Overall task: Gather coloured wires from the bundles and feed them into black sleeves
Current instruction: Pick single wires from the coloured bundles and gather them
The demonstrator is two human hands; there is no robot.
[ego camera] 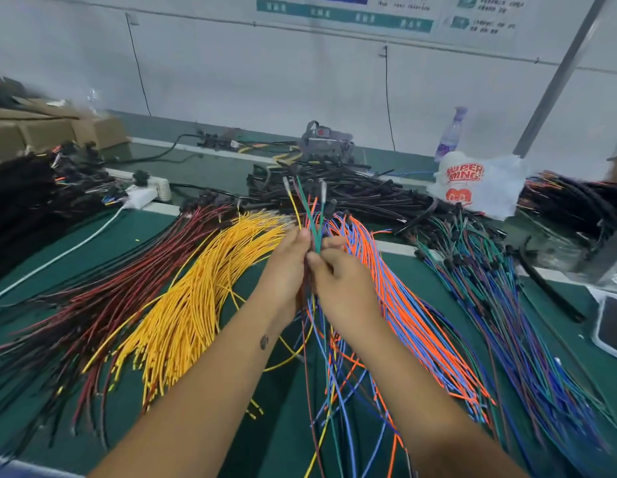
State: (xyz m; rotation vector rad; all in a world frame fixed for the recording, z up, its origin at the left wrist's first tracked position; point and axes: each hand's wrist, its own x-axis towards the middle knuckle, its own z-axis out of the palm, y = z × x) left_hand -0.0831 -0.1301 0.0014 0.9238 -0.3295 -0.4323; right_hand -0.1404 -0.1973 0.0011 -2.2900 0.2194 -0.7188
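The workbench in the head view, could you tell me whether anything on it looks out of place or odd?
Little stands out. One yellow wire loops loose across the green mat, away from the yellow bundle. The left hand and right hand both grip a small mixed bunch of wires.

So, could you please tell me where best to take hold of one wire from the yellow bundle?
Probably near its far, terminal end, where the yellow bundle fans out beside the left hand. The strands lie flat, running away from you, so come from above and pinch one sideways; lower down they pack and tangle.
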